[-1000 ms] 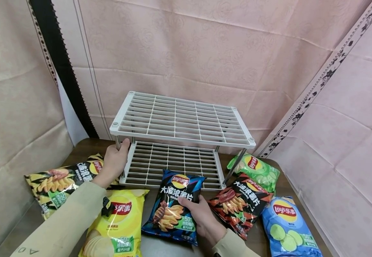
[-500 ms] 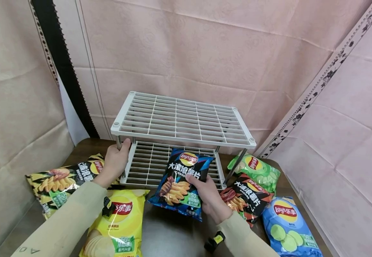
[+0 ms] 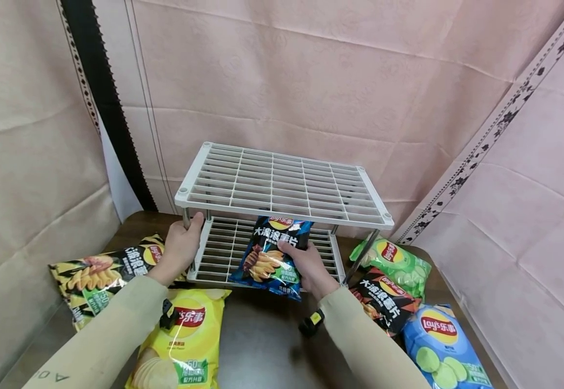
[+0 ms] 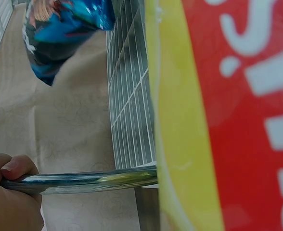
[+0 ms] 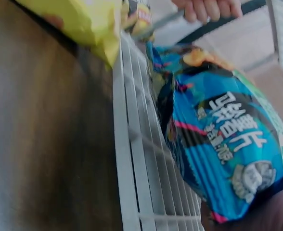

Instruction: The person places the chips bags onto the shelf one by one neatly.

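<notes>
A white two-tier rack [image 3: 282, 186] with metal posts stands at the back of the table. My left hand [image 3: 180, 243] grips its front left post [image 4: 83, 182], as the left wrist view also shows. In my right hand [image 3: 311, 267] is a blue and black chip bag [image 3: 272, 256], thumb across its front. That bag is tilted between the two tiers, its top just under the upper one's front edge. Seen from the right wrist, its lower end [image 5: 228, 144] hangs over the lower tier [image 5: 132, 144]; whether they touch I cannot tell.
A yellow chip bag [image 3: 184, 340] lies in front of the rack's left side, and a black and yellow one [image 3: 111, 275] left of it. To the right lie a green bag [image 3: 396, 265], a red and black bag [image 3: 384, 300] and a light blue bag [image 3: 444, 346]. Cloth hangs behind.
My right hand has lifted the blue and black chip bag from the table in front and carried it back between the tiers. My left hand keeps its grip on the post.
</notes>
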`<state>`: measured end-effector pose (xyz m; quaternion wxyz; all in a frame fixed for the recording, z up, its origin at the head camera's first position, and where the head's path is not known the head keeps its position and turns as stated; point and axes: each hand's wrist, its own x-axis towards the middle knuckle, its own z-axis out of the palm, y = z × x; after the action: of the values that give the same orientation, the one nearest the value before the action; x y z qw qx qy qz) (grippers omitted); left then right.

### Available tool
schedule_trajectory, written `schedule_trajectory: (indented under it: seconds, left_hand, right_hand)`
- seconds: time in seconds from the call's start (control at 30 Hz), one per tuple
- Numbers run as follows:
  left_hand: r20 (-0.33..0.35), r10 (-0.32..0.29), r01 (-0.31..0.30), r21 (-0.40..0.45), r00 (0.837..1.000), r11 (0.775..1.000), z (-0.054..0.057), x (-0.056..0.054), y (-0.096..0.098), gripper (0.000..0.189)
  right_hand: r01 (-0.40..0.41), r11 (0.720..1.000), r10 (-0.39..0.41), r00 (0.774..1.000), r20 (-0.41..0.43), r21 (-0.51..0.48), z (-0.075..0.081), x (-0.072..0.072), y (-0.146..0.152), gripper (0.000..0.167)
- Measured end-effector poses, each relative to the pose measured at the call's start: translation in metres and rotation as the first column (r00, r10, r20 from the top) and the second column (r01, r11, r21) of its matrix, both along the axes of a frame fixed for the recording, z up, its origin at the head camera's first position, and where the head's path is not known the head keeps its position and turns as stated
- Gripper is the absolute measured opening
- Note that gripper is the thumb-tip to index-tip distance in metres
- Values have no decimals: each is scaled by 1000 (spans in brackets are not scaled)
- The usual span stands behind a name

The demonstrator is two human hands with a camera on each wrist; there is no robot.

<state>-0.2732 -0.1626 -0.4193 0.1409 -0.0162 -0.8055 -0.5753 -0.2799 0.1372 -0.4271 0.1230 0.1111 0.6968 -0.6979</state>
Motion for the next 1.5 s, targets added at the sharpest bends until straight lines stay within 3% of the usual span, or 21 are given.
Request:
schedule_trajectory:
  seconds: [0.23,0.47,0.67,0.83,1.03,1.2,1.43,1.5]
  left_hand:
    - [-6,-1,1,-5,1000,1000,-1,0,4,67]
    - [-16,-13,13,-3,1000,1000,0,0,6,66]
    - [-8,-1,1,1,1000,1000,-1,0,7,66]
    - [-13,-3,3,6,1000,1000,-1,0,7,66]
    - [0,8,-8,-1,1000,1000,1,1,4,67]
    - [6,5,-5,13,1000,1000,1,3,2,67]
    - [-13,-4,4,25,1000,1000,0,1,2,66]
    - [-8,-4,4,23,1000,1000,-1,1,2,67]
  right_hand:
    - [-27,997,24,999,40,68,-14,-25,-2,86]
    - [-63,994,58,996,65,91,-26,-35,1,98]
    - [-106,977,107,994,3,186,-33,-37,6,103]
    - [-83,952,113,990,-86,295,-38,-37,5,99]
    - [-16,929,83,983,-166,369,-39,-34,-1,99]
    - [18,901,83,973,-214,433,-34,-19,-5,103]
    - [3,822,161,958,-236,570,-29,4,-13,113]
    - [-16,814,175,960,-220,581,-32,7,-13,114]
